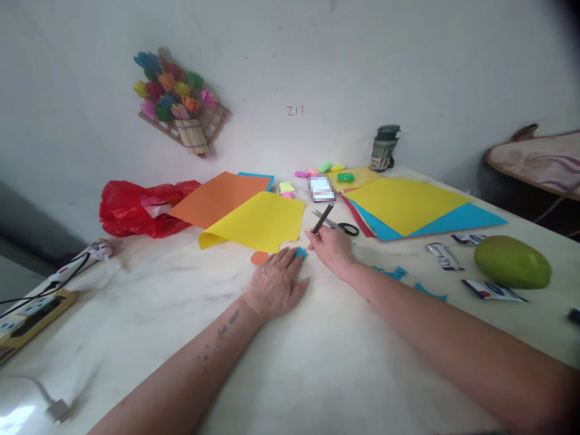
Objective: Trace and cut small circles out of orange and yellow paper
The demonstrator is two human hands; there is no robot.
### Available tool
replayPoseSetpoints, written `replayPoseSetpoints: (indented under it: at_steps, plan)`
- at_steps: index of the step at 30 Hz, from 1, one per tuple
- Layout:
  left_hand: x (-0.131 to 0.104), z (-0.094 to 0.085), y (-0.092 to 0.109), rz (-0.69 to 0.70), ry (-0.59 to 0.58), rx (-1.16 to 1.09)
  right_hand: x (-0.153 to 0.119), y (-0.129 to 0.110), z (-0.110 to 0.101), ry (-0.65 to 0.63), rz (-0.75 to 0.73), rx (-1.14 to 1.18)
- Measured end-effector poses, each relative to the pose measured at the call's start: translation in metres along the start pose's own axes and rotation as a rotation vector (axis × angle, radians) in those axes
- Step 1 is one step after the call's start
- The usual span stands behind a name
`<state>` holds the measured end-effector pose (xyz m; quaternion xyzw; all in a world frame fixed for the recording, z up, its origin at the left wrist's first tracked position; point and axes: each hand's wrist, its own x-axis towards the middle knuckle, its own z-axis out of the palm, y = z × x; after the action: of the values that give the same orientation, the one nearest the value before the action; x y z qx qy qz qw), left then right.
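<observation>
My left hand (277, 283) lies flat on the white table, fingertips on a small blue paper piece (301, 252). Its fingers are spread, and part of the blue piece is hidden beneath them. My right hand (333, 246) grips a dark pen (323, 219), its lower end close to the blue piece. An orange paper piece (260, 258) lies just left of my left fingertips. Behind my hands is a yellow sheet (263, 220) with a curled left edge, overlapping an orange sheet (222, 196). Black-handled scissors (348, 229) rest behind my right hand.
A red plastic bag (129, 211) sits at the back left, a power strip (36, 311) at the left edge. Yellow sheets (408, 202), blue scraps (394, 272), small packets (444, 257) and a green fruit (512, 262) lie right. A phone (321, 188) and bottle (384, 148) stand farther back.
</observation>
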<state>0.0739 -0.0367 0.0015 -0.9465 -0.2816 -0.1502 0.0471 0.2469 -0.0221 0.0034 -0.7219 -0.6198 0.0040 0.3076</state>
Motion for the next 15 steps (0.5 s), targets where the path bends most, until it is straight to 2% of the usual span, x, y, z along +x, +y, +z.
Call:
replayPoseSetpoints:
  at_steps: [5,11,15]
  plan:
    - [0.0004,-0.0007,0.0003,-0.005,-0.025,0.014,0.0005,0.0005,0.0006,0.004,-0.001,-0.009]
    - [-0.0001,0.0006,-0.0011,0.006,0.005,-0.018,0.0000,0.0004,0.0007,0.025,-0.005,0.036]
    - [-0.0001,0.0015,-0.0024,0.010,0.009,-0.017,-0.0014,0.0004,0.0018,0.025,-0.082,0.138]
